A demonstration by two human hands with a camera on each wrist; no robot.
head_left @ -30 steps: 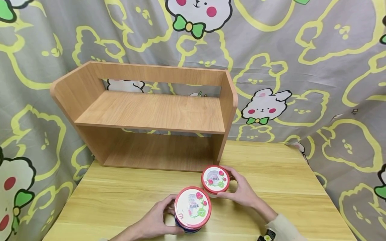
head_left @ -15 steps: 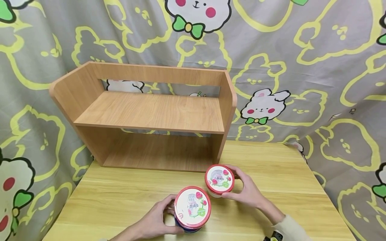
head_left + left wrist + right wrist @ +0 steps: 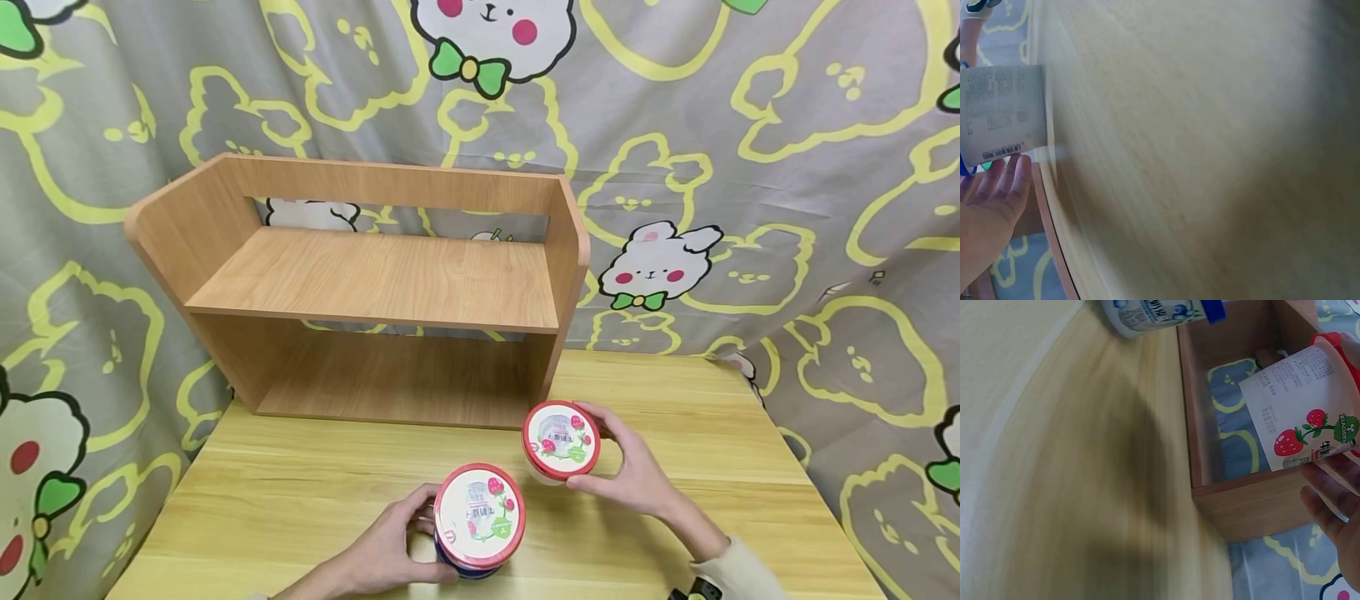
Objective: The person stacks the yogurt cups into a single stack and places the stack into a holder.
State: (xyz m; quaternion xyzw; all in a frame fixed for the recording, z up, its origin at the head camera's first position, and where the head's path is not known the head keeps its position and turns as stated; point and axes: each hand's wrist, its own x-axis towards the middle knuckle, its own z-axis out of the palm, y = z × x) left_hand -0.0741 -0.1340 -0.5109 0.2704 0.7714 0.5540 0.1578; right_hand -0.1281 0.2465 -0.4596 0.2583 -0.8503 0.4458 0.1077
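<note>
My left hand (image 3: pixel 386 542) curls round the side of a blue-lidded cup (image 3: pixel 1004 109) standing on the table. In the head view a red lid with strawberry print (image 3: pixel 480 515) covers it from above, and a blue edge shows just under that lid. The right wrist view catches the same cup's blueberry label (image 3: pixel 1154 312). My right hand (image 3: pixel 630 475) grips a second white cup, red-lidded with strawberries (image 3: pixel 1297 406), thumb on the near side and fingers behind. That cup is tilted and off the table, to the right of the left hand's cup.
Behind the hands stands a two-tier wooden shelf (image 3: pixel 375 279), its right side panel (image 3: pixel 562 275) near the right-hand cup. The wooden table (image 3: pixel 712 467) extends to both sides. A grey patterned curtain (image 3: pixel 675 100) hangs at the back and sides.
My right hand has moved the red-lidded cup right and upward, away from the left hand's cup; its lid looks larger in the head view. The left hand stays in place.
</note>
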